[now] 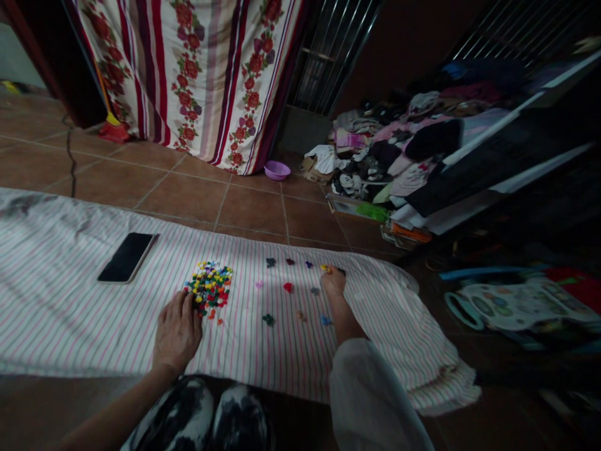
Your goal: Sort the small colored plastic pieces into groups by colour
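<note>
A mixed pile of small coloured plastic pieces [213, 285] lies on the striped cloth [117, 326]. My left hand [177, 329] rests flat at the pile's near left edge, fingers stretched out and touching it. To the right are small single-colour groups: red pieces [288, 287], dark green pieces [268, 319], blue pieces [325, 320], grey pieces [315, 290], pink pieces [259, 284] and several others. My right hand [334, 283] is closed in a pinch on a small yellow piece [325, 268] at the far right; a dark piece [342, 272] shows beside its fingers.
A black-screened phone [128, 257] lies on the cloth at the left. Beyond the cloth's edge are a tiled floor [248, 203], a purple basin [277, 170], a floral curtain [197, 75] and a heap of clothes [389, 144]. My knees [239, 413] are close below.
</note>
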A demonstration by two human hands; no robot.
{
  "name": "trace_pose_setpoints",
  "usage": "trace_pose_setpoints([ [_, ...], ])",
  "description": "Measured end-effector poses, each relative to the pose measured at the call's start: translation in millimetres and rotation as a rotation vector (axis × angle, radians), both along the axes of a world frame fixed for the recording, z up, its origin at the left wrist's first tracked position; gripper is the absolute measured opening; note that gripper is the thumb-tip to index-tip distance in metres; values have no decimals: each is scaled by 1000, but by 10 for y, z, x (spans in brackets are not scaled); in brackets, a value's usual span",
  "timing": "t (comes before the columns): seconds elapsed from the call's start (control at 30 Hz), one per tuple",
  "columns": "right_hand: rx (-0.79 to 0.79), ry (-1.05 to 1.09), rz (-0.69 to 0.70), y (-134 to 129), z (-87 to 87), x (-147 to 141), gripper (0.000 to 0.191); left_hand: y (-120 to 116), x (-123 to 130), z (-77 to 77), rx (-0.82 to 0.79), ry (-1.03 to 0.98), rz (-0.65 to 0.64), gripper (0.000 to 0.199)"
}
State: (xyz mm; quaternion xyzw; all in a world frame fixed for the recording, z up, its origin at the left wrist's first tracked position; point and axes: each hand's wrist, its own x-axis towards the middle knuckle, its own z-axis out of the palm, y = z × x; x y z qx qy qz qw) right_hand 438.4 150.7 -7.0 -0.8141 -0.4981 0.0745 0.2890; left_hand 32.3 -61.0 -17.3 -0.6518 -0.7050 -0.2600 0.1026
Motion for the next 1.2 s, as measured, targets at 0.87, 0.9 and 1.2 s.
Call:
trace_pose_setpoints([
  [0.87, 33, -7, 28, -2, -3, 6, 42, 1, 1, 10, -3, 6, -2, 41],
  [0.9, 30, -5, 26, -1, 5, 6, 42, 3, 2, 8, 1, 5, 0, 41],
  [1.2, 23, 14, 10, -12, 48, 22, 37, 1, 3, 12, 14, 25, 0, 42],
])
